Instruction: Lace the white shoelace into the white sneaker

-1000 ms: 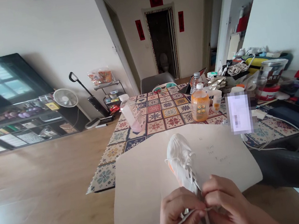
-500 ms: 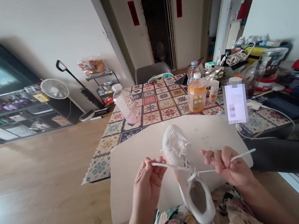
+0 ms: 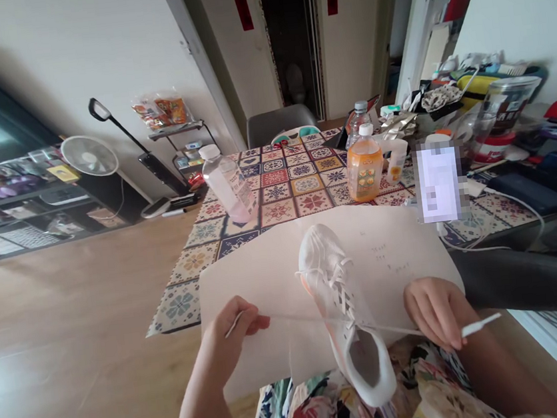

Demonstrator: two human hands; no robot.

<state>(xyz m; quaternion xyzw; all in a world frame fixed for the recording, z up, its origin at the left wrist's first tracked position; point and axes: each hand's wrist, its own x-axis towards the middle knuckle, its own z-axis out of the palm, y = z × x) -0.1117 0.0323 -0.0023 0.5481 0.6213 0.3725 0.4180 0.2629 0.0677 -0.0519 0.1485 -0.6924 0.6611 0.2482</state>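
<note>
A white sneaker (image 3: 326, 265) lies on a large white sheet (image 3: 262, 285), its toe pointing away from me and its heel over my floral-patterned lap. My left hand (image 3: 238, 322), left of the shoe, is closed on one end of the white shoelace (image 3: 296, 319). To the right, my right hand (image 3: 436, 312) grips the other lace end, whose tip sticks out past the fingers. Between both hands the lace stretches nearly straight across the shoe, just in front of its opening. Lower down the tongue, the lacing is crossed through the eyelets.
The sheet covers the near part of a patterned tablecloth (image 3: 279, 212). Beyond it stand a pink-tinted bottle (image 3: 229, 184), an orange bottle (image 3: 364, 165) and a lit phone (image 3: 438, 183). Cables and clutter fill the right side. A grey chair (image 3: 278, 119) is at the far end.
My hands have moved apart, the left going left and the right going right and down. The lace between them is drawn longer and straighter. The view has tilted slightly.
</note>
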